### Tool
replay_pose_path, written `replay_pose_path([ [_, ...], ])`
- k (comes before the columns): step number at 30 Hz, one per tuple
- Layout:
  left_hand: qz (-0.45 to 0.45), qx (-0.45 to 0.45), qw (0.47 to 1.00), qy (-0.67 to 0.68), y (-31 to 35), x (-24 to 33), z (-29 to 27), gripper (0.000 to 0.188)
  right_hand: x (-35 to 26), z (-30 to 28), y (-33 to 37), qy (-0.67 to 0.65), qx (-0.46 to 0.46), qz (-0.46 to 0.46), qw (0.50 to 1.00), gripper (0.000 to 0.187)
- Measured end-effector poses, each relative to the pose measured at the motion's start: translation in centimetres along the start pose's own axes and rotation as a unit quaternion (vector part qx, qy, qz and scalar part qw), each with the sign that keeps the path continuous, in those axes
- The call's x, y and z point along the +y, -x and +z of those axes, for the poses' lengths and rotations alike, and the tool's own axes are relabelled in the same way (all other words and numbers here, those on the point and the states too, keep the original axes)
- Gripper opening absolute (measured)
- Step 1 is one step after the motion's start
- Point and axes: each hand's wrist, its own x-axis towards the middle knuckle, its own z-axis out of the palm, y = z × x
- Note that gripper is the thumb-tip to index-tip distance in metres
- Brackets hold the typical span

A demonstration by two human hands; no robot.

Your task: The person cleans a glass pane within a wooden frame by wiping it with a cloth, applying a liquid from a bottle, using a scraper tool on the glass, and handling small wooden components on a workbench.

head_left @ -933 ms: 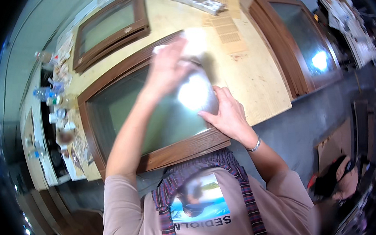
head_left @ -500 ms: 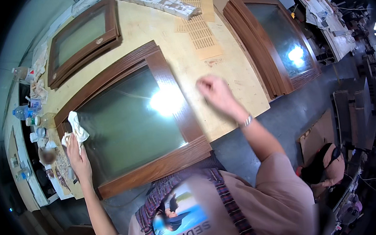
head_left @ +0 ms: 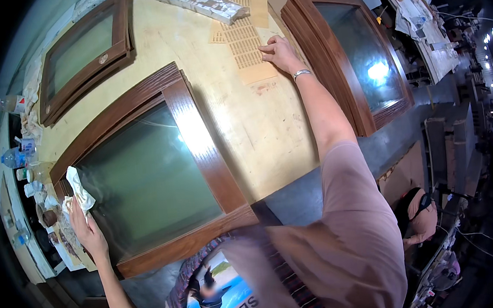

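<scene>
I'm watching remotely: the right hand (head_left: 277,54) is holding its fingers bent at the near-side edge of a tan printed sheet (head_left: 248,52); whether they're pinching, I can't tell. The sheet is lying just left of those fingertips, long axis running away from the body. The left hand (head_left: 89,231), farther off, is resting close-set fingers against a white cloth (head_left: 79,190).

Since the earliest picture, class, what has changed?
The left hand brought the cloth from the far-right corner of the near frame to its left edge. The right hand let go of its right edge and reached forward to the tan paper. The near frame stayed put.
</scene>
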Motion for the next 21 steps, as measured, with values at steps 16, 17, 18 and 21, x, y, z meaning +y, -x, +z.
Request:
replay_pose_path([
  [16,-0.01,0.0,1.0,-0.004,-0.3,0.7,-0.1,0.047,0.6,1.5,-1.4,-0.138,0.075,0.022,0.987,0.008],
  [17,-0.009,0.001,1.0,-0.004,-0.4,0.8,-0.1,0.047,0.5,1.4,-1.2,-0.14,0.077,0.031,0.987,0.007],
  [18,-0.009,0.002,1.0,-0.007,-0.4,0.7,0.0,0.047,0.4,1.3,-1.1,-0.135,0.075,0.035,0.987,0.007],
  [21,-0.003,0.005,1.0,-0.015,-0.3,0.5,-0.1,0.047,-0.3,1.2,-0.9,-0.131,0.09,0.032,0.987,0.011],
])
